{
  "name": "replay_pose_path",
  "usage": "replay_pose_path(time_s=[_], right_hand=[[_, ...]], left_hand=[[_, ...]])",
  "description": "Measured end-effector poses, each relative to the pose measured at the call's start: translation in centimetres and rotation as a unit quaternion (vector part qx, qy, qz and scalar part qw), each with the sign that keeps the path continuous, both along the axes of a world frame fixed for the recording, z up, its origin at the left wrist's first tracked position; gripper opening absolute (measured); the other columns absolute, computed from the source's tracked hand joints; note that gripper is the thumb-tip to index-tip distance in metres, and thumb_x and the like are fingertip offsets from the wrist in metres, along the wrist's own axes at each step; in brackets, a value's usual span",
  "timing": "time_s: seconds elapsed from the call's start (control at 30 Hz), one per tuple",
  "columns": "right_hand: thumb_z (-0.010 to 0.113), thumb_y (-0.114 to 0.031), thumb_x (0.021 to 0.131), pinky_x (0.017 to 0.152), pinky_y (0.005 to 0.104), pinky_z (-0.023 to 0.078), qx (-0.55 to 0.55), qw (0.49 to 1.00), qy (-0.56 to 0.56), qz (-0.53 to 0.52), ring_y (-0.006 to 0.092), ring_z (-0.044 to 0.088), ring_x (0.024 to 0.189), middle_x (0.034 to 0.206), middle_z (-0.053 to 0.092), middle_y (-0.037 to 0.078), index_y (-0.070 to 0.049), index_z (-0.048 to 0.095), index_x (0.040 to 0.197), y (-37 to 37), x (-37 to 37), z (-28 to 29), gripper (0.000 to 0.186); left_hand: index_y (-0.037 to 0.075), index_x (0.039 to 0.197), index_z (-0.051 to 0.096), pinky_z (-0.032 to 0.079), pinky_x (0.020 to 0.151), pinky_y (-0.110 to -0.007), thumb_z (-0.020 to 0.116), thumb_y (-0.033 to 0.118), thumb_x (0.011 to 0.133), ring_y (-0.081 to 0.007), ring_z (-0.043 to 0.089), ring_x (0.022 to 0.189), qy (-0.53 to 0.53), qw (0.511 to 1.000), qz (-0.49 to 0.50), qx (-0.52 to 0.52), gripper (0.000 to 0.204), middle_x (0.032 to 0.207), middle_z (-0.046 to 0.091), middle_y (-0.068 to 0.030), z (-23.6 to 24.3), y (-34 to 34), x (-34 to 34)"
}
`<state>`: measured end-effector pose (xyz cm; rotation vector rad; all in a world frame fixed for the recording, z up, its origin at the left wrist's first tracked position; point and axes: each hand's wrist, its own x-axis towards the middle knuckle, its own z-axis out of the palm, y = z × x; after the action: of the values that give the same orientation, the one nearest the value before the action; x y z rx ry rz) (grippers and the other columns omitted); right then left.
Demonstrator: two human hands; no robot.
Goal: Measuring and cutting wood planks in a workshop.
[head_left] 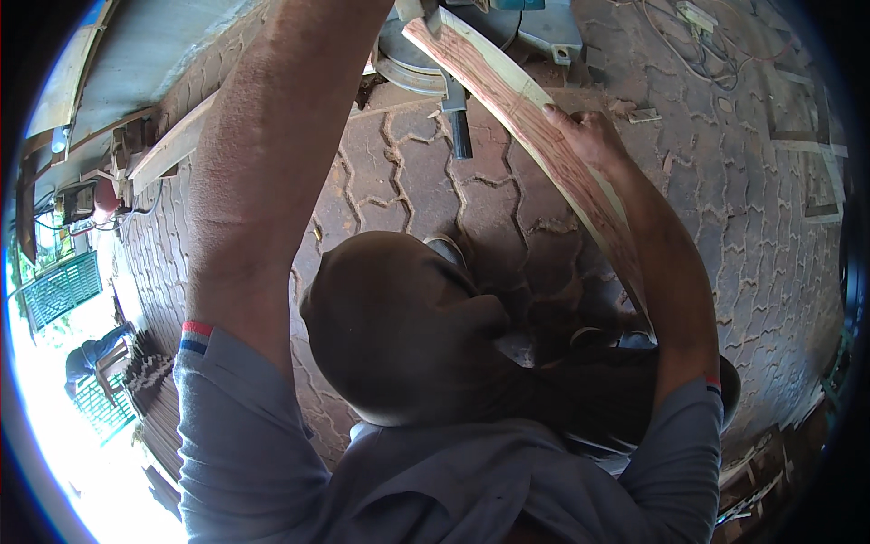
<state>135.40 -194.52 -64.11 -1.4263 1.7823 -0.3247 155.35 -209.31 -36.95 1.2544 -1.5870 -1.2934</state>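
The left hand is out past the top edge, so its hold I can't tell, but the right hand (594, 138) has a firm grasp on the long wooden board (517, 107), thumb over its right edge! Now across from the left: green slatted panel (63, 288) against the bright daylight, a stack of thin strips (161, 408) below it, and then the left forearm (245, 163), reaching up to the top of the view. A bent knee in dark trousers (390, 331) fills the middle, over the zigzag paving (372, 159). Above sits a grey metal machine (408, 74), its black handle (460, 136) pointing this way. The board slants from above that machine down beside the right forearm (675, 263) (pale edges, reddish grain between, quite a looker). And at far right, a cable (657, 41) loops over the paving.
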Motion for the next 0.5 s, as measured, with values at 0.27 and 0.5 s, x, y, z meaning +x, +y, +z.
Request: replay_pose_path(time_s=[0.27,0.5], right_hand=[[0.060,-0.074,0.093,0.079,0.0462,0.056,-0.004,1.000,-0.012,0.005,0.0362,0.076,0.082,0.083,0.075,0.026,0.006,0.078,0.091,0.2,-0.1,0.7,0.082],[0.059,-0.074,0.094,0.079,0.0471,0.056,-0.022,1.000,-0.021,0.001,0.0379,0.076,0.085,0.084,0.075,0.028,0.006,0.078,0.090,0.5,-0.1,0.2,0.082]], left_hand=[[0.003,0.107,0.064,0.058,0.083,-0.046,0.072,0.037,0.094,-0.0245,0.063,0.088,0.022,1.000,0.001,-0.003,0.036,0.097,0.061,-0.0092,-0.2,-0.3,0.1],[0.002,0.108,0.064,0.058,0.083,-0.047,0.072,0.037,0.094,-0.0250,0.063,0.087,0.008,1.000,0.025,0.001,0.038,0.095,0.061,-0.0095,0.2,-0.3,0.2]])
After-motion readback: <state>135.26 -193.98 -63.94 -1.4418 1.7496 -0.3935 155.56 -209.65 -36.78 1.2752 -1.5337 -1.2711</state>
